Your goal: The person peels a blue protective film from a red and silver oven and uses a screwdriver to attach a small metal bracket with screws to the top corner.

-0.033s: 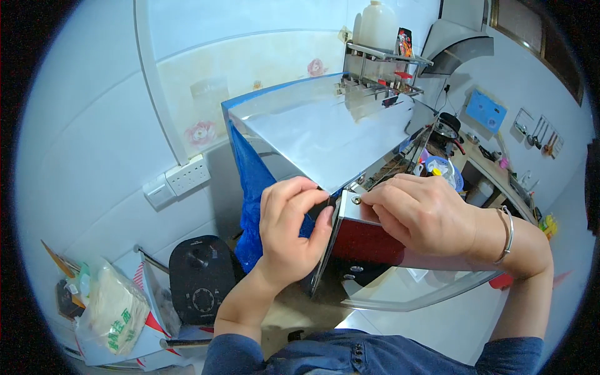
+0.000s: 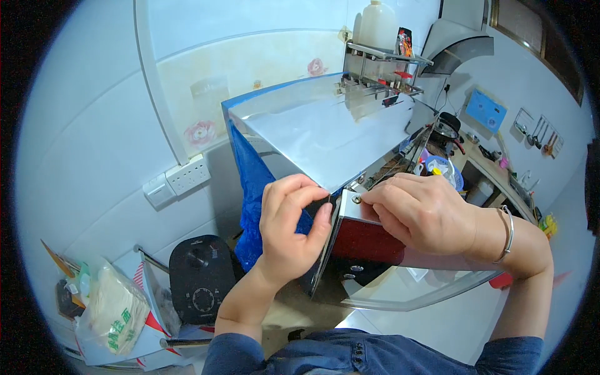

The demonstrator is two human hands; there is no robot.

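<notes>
My left hand (image 2: 292, 228) is at the near corner of a shiny silver metal sheet (image 2: 312, 134) with blue film along its edge. Its fingers curl toward that corner, with a gap between thumb and forefinger. Something small and dark shows at the fingertips, too small to name. My right hand (image 2: 419, 209) has its fingers pressed together beside a screw (image 2: 357, 199) in the silver end strip (image 2: 351, 209) of a dark red panel (image 2: 369, 240). What those fingertips hold, if anything, is hidden. Blue film (image 2: 250, 212) hangs beyond my left hand.
A black rounded appliance (image 2: 201, 275) and a plastic bag (image 2: 119, 306) stand at lower left. A socket strip (image 2: 187, 175) is on the left wall. Behind the sheet is a rack with a large bottle (image 2: 377, 25). A pot (image 2: 446, 128) and basket stand at right.
My left thumb has shifted slightly away from the panel's corner. My right hand looks unmoved.
</notes>
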